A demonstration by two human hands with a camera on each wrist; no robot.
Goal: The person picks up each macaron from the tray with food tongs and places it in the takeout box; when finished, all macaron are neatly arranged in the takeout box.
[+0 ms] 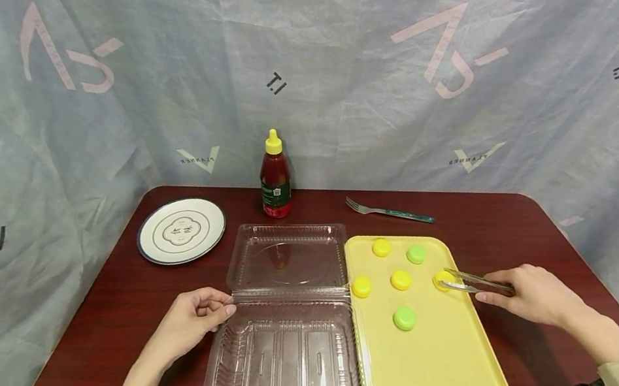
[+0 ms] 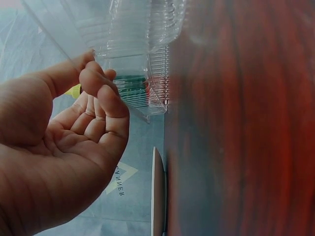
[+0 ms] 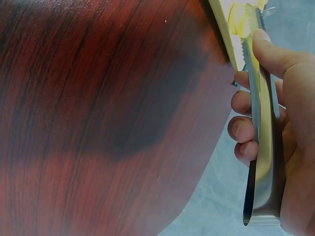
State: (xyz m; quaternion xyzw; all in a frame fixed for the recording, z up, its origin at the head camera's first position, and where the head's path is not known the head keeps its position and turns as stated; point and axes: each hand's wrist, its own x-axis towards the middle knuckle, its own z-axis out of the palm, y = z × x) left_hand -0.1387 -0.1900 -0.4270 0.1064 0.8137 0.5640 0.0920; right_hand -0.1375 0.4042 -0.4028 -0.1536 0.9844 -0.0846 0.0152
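Observation:
My left hand (image 1: 198, 314) pinches the left edge of a clear plastic clamshell container (image 1: 286, 361), near its hinge; the container lies unfolded. In the left wrist view the thumb and index finger (image 2: 93, 78) meet at the clear plastic rim. Metal tongs (image 3: 266, 142) are gripped in my right hand (image 1: 537, 293), over the right edge of a yellow tray (image 1: 435, 366). Their tips lie on either side of a yellow macaron (image 1: 444, 280); whether they squeeze it I cannot tell. Also on the tray are several other macarons, yellow (image 1: 401, 280) and green (image 1: 404, 317).
A white plate (image 1: 181, 231) with a dark rim sits at the back left. Behind the container stands a red sauce bottle (image 1: 275, 181) with a yellow cap. A fork (image 1: 389, 211) lies beyond the tray on the dark red table (image 1: 503, 218). Grey cloth hangs behind.

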